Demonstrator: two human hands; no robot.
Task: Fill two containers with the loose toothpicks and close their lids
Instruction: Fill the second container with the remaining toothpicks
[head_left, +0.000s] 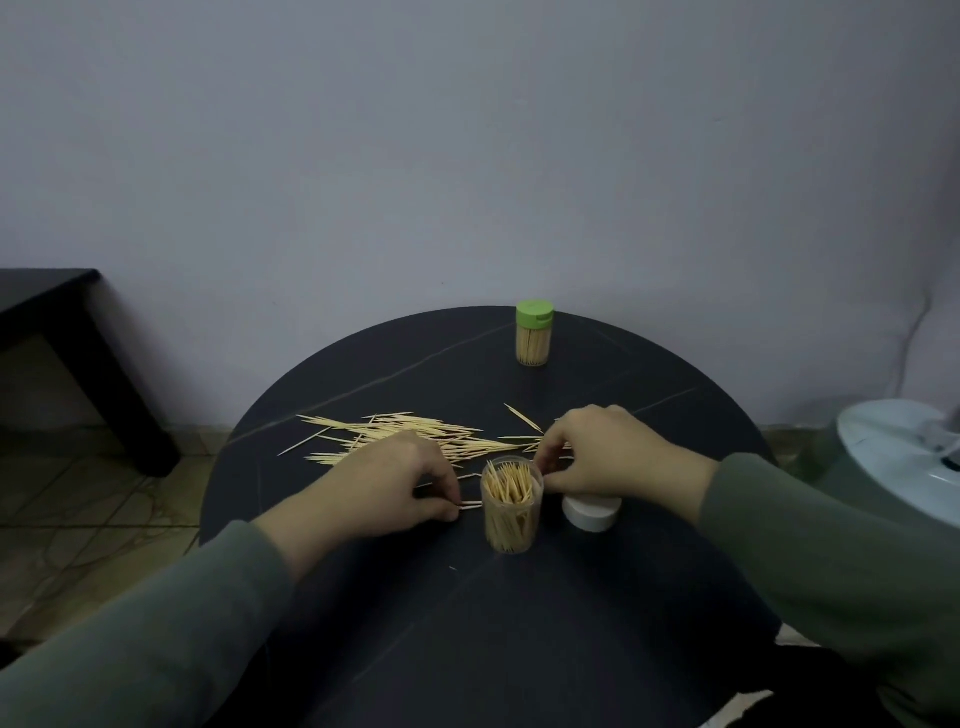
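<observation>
Toothpicks (470, 505) are pinched by left hand (379, 488) beside open container (511, 503) for loading; right hand (608, 457) seemingly pinches more from desk (415, 597) pile (410, 436); green-lidded container (533, 333) already closed; white lid (592, 512) waiting nearby.

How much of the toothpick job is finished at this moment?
Done: the clear container with green lid is full and closed. In hand: the left hand pinches toothpicks beside the open clear container; the right hand gathers more. Left: the loose toothpick pile and the white lid on the table.
</observation>
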